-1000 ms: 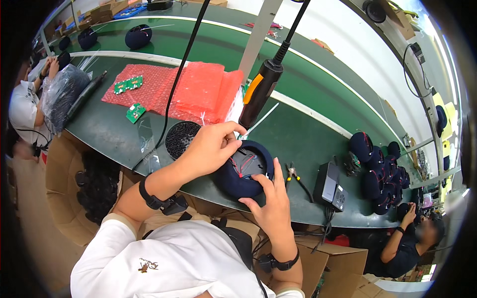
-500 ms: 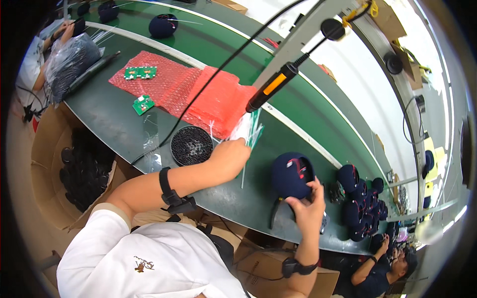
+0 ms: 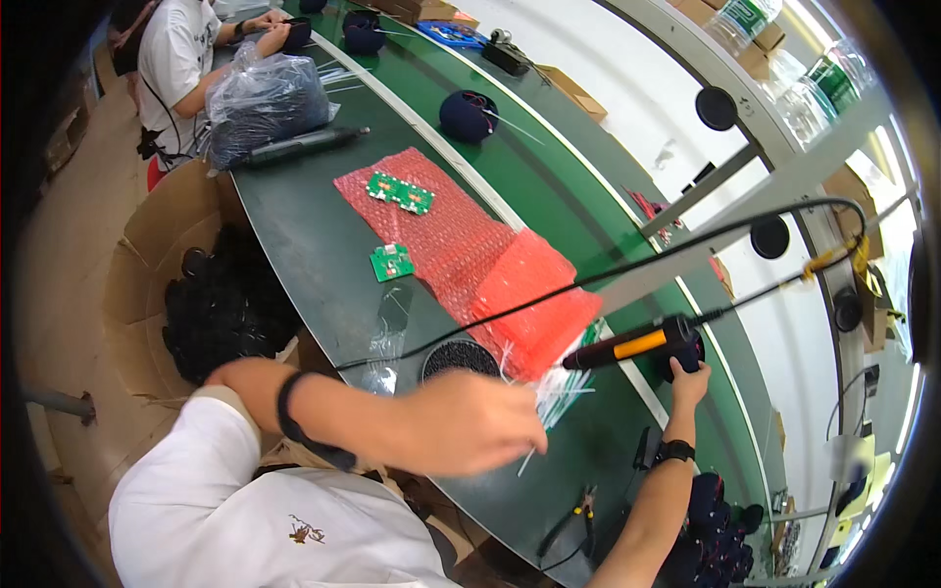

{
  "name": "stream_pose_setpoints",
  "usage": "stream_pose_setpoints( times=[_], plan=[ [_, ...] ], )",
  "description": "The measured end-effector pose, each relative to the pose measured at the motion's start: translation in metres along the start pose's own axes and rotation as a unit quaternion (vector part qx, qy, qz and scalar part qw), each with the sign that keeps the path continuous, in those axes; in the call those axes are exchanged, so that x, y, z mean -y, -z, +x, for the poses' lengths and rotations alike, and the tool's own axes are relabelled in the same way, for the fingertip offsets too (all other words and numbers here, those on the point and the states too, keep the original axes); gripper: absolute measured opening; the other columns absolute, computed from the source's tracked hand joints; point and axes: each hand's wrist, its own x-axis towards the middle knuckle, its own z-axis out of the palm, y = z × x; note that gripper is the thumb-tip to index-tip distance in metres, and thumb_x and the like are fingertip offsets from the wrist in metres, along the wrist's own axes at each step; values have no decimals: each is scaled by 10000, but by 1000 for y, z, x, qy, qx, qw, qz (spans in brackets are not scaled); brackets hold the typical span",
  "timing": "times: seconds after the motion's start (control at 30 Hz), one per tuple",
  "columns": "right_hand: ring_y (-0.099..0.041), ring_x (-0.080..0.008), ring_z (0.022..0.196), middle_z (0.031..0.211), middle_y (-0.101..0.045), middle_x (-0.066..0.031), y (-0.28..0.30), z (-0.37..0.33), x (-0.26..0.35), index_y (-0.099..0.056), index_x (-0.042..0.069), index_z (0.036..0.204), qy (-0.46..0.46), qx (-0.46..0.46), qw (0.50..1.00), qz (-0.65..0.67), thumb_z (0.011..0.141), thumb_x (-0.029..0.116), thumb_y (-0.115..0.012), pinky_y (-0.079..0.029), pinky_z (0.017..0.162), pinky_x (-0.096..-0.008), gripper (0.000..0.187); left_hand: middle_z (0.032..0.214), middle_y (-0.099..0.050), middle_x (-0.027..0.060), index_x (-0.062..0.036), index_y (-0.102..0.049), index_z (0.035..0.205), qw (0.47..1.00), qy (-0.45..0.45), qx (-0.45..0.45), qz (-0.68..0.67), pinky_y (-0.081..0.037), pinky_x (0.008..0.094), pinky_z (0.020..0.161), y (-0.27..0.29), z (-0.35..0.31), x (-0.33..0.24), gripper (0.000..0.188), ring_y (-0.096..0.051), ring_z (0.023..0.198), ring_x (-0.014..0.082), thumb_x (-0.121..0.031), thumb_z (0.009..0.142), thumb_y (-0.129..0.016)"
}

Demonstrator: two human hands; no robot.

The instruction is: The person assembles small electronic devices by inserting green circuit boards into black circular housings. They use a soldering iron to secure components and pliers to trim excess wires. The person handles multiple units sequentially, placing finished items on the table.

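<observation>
Over the green conveyor, my right hand [image 3: 690,380] grips a round navy casing [image 3: 698,349], partly hidden behind a hanging black electric screwdriver [image 3: 637,345] with an orange stripe. My left hand [image 3: 480,423], slightly blurred, has its fingers curled above the table. Just beyond it lies a bundle of white and green cable ties [image 3: 564,394]; whether a tie is in those fingers is hidden. Close to the left wrist is a round dish of small black parts [image 3: 459,361]. Pliers [image 3: 576,524] with black and yellow handles rest near the table's front edge.
Red bubble wrap [image 3: 441,245] carries green circuit boards [image 3: 400,192]; another board [image 3: 392,263] lies beside it. Several navy casings [image 3: 711,529] cluster at right. Another casing [image 3: 469,116] sits on the conveyor. A cable crosses the workspace. A co-worker [image 3: 181,59] sits at far left.
My right hand has carried the navy casing from the table across to the conveyor, uncovering the pliers. My left hand has pulled back slightly from the cable ties. The view has turned.
</observation>
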Motion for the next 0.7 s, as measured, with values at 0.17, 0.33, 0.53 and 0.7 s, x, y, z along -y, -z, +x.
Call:
stream_pose_setpoints(
  times=[0.17, 0.33, 0.53, 0.7],
  plan=[
    [-639, -437, 1230, 1261, -677, -260, -8, 20, -92, -555, 21, 1373, 96, 50, 992, 62, 698, 221, -953, -501, 1044, -505, 809, 933, -716, 132, -58, -750, 989, 972, 20, -124, 196, -565, 417, 760, 109, 63, 106, 110, -705, 860, 321, -77, 882, -734],
    [-688, -385, 995, 1113, -688, -215, 30, -72, 31, -541, 15, 1390, 195, 89, 976, 40, 802, 85, -827, -559, 925, -432, 657, 1005, -753, 146, -101, -787, 1035, 883, 204, -125, 403, -571, 477, 906, 185, 133, 296, 180, -713, 1041, 373, -90, 869, -718],
    [-722, -168, 711, 858, -744, -88, 165, -297, 94, -682, -3, 1151, 16, 333, 930, 153, 888, 33, -774, -576, 651, -312, 281, 1313, -645, 127, -104, -592, 1349, 805, 224, -38, 547, -530, 476, 1011, 195, 177, 409, 509, -629, 1267, 314, -104, 864, -745],
    [-660, -160, 608, 844, -699, -70, 166, -410, 92, -723, 46, 986, 102, 147, 969, 173, 862, 18, -786, -530, 578, -290, 141, 1272, -625, 69, -138, -605, 1296, 762, 103, -76, 635, -497, 485, 945, 189, 166, 437, 611, -603, 1228, 279, -127, 737, -850]
  ],
)
